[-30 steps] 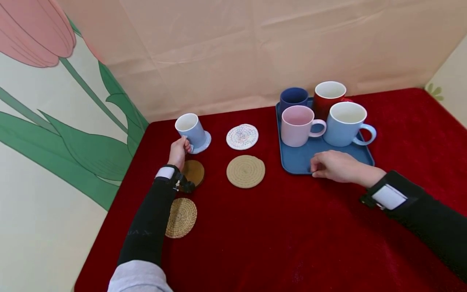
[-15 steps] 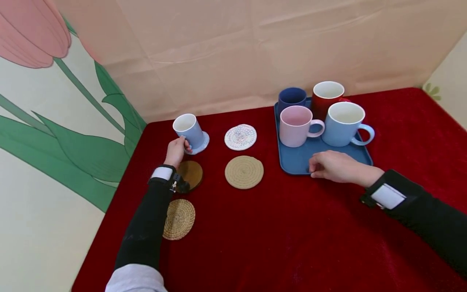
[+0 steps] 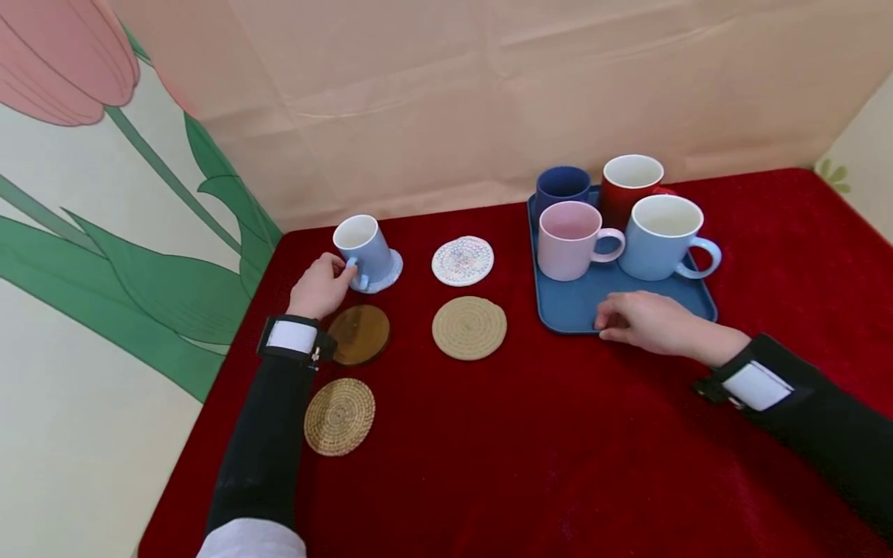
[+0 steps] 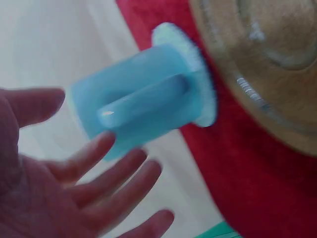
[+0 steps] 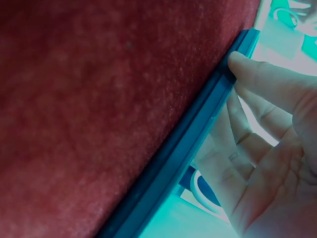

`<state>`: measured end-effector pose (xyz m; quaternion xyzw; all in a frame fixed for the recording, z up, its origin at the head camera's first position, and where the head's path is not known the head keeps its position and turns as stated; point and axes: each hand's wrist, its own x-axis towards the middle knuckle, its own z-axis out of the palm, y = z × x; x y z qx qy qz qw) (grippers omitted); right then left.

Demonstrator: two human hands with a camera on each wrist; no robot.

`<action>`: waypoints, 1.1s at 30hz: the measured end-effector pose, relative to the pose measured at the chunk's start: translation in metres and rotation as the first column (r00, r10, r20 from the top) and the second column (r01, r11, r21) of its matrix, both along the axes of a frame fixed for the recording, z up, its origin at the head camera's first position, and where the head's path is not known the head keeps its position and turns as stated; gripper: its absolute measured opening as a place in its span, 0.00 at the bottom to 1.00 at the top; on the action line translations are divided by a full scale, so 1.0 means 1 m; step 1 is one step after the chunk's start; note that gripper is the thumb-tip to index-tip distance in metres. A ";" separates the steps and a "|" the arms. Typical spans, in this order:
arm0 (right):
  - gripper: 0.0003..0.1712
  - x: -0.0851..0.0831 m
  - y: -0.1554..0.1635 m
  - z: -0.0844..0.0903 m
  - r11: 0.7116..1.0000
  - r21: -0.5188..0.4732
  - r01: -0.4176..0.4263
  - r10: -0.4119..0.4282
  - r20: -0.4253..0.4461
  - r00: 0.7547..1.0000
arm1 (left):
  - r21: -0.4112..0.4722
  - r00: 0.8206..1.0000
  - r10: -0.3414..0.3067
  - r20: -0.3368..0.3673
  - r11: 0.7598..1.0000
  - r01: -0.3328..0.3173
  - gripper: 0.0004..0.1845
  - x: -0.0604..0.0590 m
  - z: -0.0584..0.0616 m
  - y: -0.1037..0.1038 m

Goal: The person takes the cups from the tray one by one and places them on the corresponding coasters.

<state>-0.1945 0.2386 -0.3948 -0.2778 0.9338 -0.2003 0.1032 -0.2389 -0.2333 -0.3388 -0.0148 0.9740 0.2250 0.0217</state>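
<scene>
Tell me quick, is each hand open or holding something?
Left hand: open, near the small light-blue mug.
Right hand: holding the blue tray by its edge.

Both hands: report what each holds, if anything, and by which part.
The right hand pinches the blue tray by its near rim. The left hand holds nothing: its fingers are open near the handle of the mug on the coaster.

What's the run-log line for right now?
small blue mug: on blue coaster | left hand: open beside mug handle | right hand: gripping blue tray
</scene>
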 end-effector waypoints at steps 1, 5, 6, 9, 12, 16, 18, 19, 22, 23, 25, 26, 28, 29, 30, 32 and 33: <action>0.05 0.001 0.001 0.000 1.000 -0.001 0.001 -0.001 -0.001 1.000 | -0.014 0.999 0.008 -0.043 1.000 -0.009 0.24 0.003 0.003 0.003; 0.04 0.003 0.008 0.005 1.000 -0.025 0.003 -0.003 0.021 1.000 | 0.026 0.978 -0.060 -0.197 0.997 0.067 0.23 0.013 0.010 0.017; 0.05 0.003 0.010 0.008 0.999 -0.031 0.016 -0.015 0.020 1.000 | 0.050 0.970 -0.096 -0.225 0.993 0.110 0.22 0.015 0.012 0.022; 0.09 0.003 0.016 0.015 0.994 -0.061 0.088 -0.090 -0.032 0.995 | 0.140 0.937 -0.222 -0.268 0.954 0.266 0.20 0.021 0.012 0.038; 0.17 0.000 0.020 0.022 0.973 -0.122 0.197 -0.209 -0.100 0.973 | 0.223 0.907 -0.328 -0.265 0.894 0.389 0.19 0.024 0.008 0.056; 0.30 -0.006 0.018 0.027 0.940 -0.213 0.268 -0.302 -0.148 0.942 | 0.271 0.872 -0.420 -0.251 0.834 0.480 0.16 0.028 -0.004 0.075; 0.36 -0.008 0.015 0.027 0.936 -0.206 0.284 -0.320 -0.168 0.932 | 0.277 0.859 -0.447 -0.250 0.817 0.506 0.16 0.030 -0.010 0.082; 0.39 -0.010 0.012 0.026 0.936 -0.190 0.296 -0.329 -0.171 0.929 | 0.279 0.855 -0.457 -0.245 0.812 0.513 0.15 0.031 -0.012 0.085; 0.49 -0.016 0.005 0.024 0.935 -0.123 0.333 -0.351 -0.168 0.921 | 0.284 0.847 -0.479 -0.230 0.799 0.530 0.15 0.035 -0.019 0.092; 0.51 -0.019 0.002 0.024 0.934 -0.108 0.340 -0.353 -0.161 0.922 | 0.283 0.846 -0.485 -0.223 0.798 0.532 0.15 0.036 -0.021 0.094; 0.53 -0.025 -0.002 0.023 0.932 -0.085 0.353 -0.361 -0.141 0.922 | 0.283 0.844 -0.495 -0.205 0.796 0.536 0.15 0.037 -0.024 0.097; 0.54 -0.027 -0.004 0.023 0.931 -0.075 0.358 -0.365 -0.133 0.921 | 0.281 0.843 -0.501 -0.197 0.795 0.538 0.15 0.038 -0.025 0.098; 0.53 -0.032 -0.007 0.022 0.926 -0.063 0.371 -0.376 -0.118 0.919 | 0.278 0.841 -0.510 -0.179 0.794 0.540 0.14 0.039 -0.027 0.101; 0.53 -0.034 -0.008 0.022 0.923 -0.059 0.379 -0.384 -0.111 0.917 | 0.277 0.840 -0.514 -0.173 0.793 0.542 0.15 0.039 -0.027 0.102; 0.52 -0.035 -0.009 0.022 0.920 -0.055 0.389 -0.392 -0.105 0.914 | 0.277 0.840 -0.517 -0.168 0.793 0.543 0.15 0.040 -0.027 0.103; 0.48 -0.037 -0.010 0.022 0.911 -0.055 0.409 -0.413 -0.103 0.905 | 0.279 0.837 -0.522 -0.162 0.790 0.546 0.15 0.040 -0.028 0.105; 0.46 -0.038 -0.010 0.022 0.906 -0.062 0.419 -0.424 -0.103 0.900 | 0.279 0.836 -0.525 -0.161 0.789 0.548 0.15 0.040 -0.027 0.106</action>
